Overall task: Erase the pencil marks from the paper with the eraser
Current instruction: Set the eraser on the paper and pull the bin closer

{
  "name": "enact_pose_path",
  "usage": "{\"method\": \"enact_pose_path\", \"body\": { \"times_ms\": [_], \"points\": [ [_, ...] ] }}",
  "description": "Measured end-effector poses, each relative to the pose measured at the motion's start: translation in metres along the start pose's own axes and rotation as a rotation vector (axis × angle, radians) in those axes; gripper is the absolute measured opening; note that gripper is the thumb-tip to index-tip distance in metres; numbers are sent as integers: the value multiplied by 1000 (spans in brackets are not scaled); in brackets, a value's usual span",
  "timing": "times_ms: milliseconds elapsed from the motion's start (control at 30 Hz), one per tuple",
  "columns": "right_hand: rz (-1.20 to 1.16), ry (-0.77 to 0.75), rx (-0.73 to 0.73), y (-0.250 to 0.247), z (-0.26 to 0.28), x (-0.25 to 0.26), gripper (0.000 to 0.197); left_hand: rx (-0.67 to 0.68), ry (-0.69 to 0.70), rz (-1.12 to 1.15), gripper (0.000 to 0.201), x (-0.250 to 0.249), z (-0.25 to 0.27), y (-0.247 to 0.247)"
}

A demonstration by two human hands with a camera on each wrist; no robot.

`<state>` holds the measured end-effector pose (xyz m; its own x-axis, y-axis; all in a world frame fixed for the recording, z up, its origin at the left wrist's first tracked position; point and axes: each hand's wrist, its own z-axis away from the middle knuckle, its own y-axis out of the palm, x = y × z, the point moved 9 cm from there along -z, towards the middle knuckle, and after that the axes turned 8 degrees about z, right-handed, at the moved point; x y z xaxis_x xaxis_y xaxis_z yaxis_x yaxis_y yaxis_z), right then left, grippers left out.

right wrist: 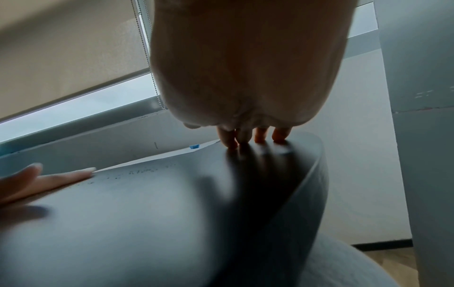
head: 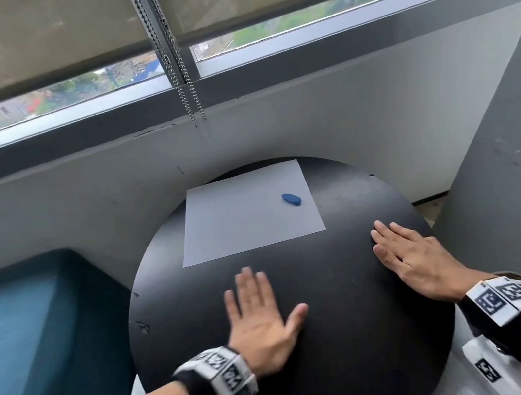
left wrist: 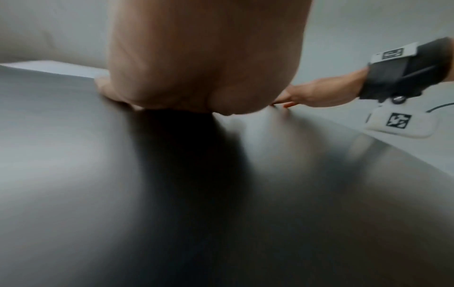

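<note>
Any pencil marks on the paper (head: 241, 216) are too faint to see. In the left wrist view the palm hides the fingers of the left hand (left wrist: 196, 58).

No readable words, brands or numbers. Only black-and-white square code markers: on the left wristband (head: 219, 377), the right wristband (head: 503, 297), and a white pad (left wrist: 399, 124) beneath the right wrist. Paper (head: 242, 221) shows no legible writing.

So the paper (head: 247, 211) sits on the tabletop (head: 316, 361) out at 12 o'clock, by the far edge under the window (head: 324, 17). The eraser (head: 291, 199) is on the paper, over at its 2 o'clock. Both hands lie flat on the tabletop nearer me: left hand (head: 262, 322) around 6, right hand (head: 409, 261) at 4 by the rim.
</note>
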<state>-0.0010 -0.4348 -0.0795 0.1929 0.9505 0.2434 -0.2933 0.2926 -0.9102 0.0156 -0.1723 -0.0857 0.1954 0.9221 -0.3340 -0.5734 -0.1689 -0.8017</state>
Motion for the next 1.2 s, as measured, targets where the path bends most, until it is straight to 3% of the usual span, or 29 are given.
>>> {"method": "enact_pose_path", "body": {
  "times_ms": [100, 200, 233, 367, 467, 533, 600, 667, 767, 900, 967, 1067, 1200],
  "points": [
    [-28, 2, -5, 0, 2, -1, 78, 105, 137, 93, 126, -76, -5, 20],
    [-36, -5, -16, -1, 0, -1, 83, 190, 167, 207, 101, -110, -3, 19],
    [-38, -6, -17, -1, 0, -1, 87, 182, 161, 206, 102, -107, -2, 14],
    [-47, -7, -37, -2, -2, -3, 126, 33, 52, 103, 103, -26, 13, -14],
    [-15, 1, -33, 0, -2, -1, 132, -46, -178, 59, 112, 66, 37, -21],
    [-2, -1, -29, 0, -2, 1, 126, -49, -308, 68, 113, 102, 51, -16],
    [-11, -1, -15, -1, 0, 2, 104, -58, -316, 45, 112, 99, 54, -8],
    [-17, 8, 4, -2, 2, 4, 88, -57, -250, 45, 120, 67, 49, 0],
    [-29, 27, 17, -2, 2, 4, 86, -17, -99, 73, 125, 2, 33, 19],
    [-45, 23, 10, 1, 1, 2, 83, 112, 112, 136, 104, -86, 20, 40],
    [-37, 15, 7, 1, 1, 1, 71, 162, 155, 196, 91, -105, 19, 38],
    [60, -19, -26, 0, 1, -3, 53, 118, 116, 181, 93, -76, 27, 27],
    [183, -119, -92, 0, 7, -5, 55, -15, -80, 66, 93, 26, 48, 3]
  ]
}}
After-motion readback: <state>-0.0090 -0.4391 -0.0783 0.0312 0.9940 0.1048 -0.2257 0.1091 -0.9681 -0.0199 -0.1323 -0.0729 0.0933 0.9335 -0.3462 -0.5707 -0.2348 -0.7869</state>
